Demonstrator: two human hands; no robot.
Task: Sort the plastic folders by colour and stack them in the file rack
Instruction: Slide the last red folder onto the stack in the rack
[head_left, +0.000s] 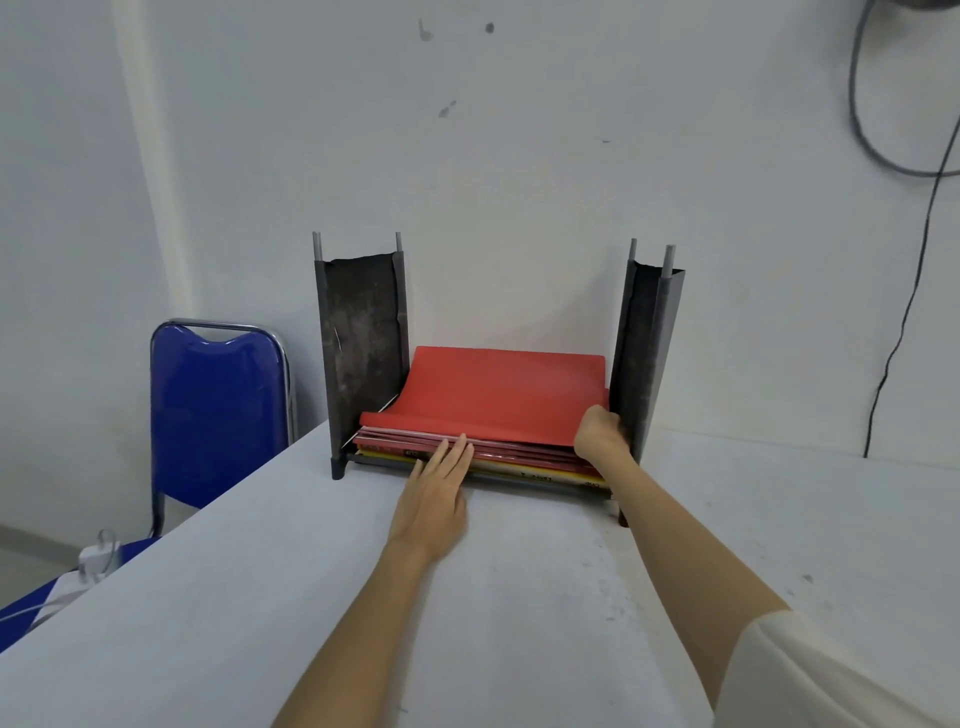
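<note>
- blue chair (218, 410) far left, beside white table (311, 597)
- file rack (358, 332) on table against wall, dark side panels
- left hand (434, 499) flat, fingers straight, tips touching front edges of stacked red folders (498, 389)
- yellow folders (545, 474) lowest in rack
- right hand (602, 434) curled, gripping top red folder's right front corner

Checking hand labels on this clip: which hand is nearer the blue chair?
Left. The left hand lies flat against the front edges of the folder stack, on the side of the blue chair. The right hand is at the stack's far corner.
</note>
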